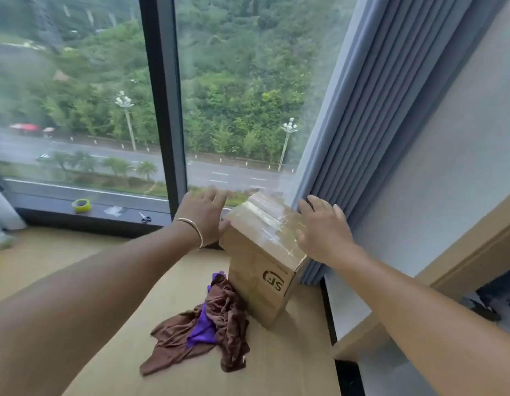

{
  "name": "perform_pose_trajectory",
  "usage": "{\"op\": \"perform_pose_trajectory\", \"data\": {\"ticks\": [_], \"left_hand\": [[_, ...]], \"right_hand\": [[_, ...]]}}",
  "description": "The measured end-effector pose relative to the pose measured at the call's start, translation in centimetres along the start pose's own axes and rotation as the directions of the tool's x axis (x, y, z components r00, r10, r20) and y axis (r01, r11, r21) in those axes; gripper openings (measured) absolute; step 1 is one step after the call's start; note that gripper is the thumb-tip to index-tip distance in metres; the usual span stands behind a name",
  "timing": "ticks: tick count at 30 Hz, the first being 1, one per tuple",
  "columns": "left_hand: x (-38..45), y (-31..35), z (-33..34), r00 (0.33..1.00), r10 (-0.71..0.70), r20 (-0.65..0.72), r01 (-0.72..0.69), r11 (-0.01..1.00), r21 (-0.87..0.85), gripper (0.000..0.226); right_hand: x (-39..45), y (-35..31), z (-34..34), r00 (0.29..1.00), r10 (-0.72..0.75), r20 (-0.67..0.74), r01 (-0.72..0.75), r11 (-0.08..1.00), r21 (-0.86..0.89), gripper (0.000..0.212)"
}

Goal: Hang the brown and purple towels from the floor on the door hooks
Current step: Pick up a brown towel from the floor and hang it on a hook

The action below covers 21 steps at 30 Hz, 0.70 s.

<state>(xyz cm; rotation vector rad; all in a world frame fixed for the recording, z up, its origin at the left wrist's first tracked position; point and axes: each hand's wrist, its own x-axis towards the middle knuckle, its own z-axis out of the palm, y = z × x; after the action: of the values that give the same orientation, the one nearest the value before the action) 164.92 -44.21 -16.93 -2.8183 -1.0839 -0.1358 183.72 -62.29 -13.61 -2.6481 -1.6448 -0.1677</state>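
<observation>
Your brown towel (219, 321) lies crumpled w/ the purple towel (203, 328) showing through; tan cardboard box (262, 270) w/ black logo & clear tape, blue-grey curtain (370, 110), yellow-green tape roll (81, 205), gold bangle (195, 230), tan floor (105, 352).

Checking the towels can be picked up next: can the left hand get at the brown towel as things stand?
Probably yes: the left hand is open beside the cardboard box, holding nothing, and the brown towel lies uncovered below it.
</observation>
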Motion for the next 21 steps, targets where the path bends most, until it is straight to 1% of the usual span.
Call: {"op": "perform_pose_trajectory", "data": {"ticks": [5, 9, 11, 15, 21], "left_hand": [[1.3, -2.3, 7.0, 0.981, -0.151, 0.122, 0.144, 0.987, 0.065, 0.072], [0.3, -1.9, 14.1, 0.937, -0.233, 0.261, 0.226, 0.973, 0.055, 0.073], [-0.5, -1.5, 18.0, 0.907, -0.259, 0.333, 0.254, 0.965, 0.059, 0.072], [-2.2, -0.7, 25.7, 0.839, -0.289, 0.46, 0.315, 0.949, 0.02, 0.073], [-6.4, -0.7, 38.6, 0.754, -0.323, 0.572, 0.414, 0.91, -0.033, 0.07]], "right_hand": [[6.6, 0.2, 7.5, 0.978, -0.176, 0.11, 0.174, 0.984, 0.031, 0.067], [9.2, 0.2, 14.6, 0.921, -0.297, 0.252, 0.288, 0.955, 0.073, 0.068], [10.3, 0.0, 18.3, 0.891, -0.355, 0.284, 0.349, 0.934, 0.072, 0.066], [11.2, -1.3, 25.3, 0.841, -0.394, 0.371, 0.388, 0.917, 0.095, 0.068], [10.4, -4.6, 38.7, 0.744, -0.434, 0.508, 0.439, 0.891, 0.117, 0.07]]}}
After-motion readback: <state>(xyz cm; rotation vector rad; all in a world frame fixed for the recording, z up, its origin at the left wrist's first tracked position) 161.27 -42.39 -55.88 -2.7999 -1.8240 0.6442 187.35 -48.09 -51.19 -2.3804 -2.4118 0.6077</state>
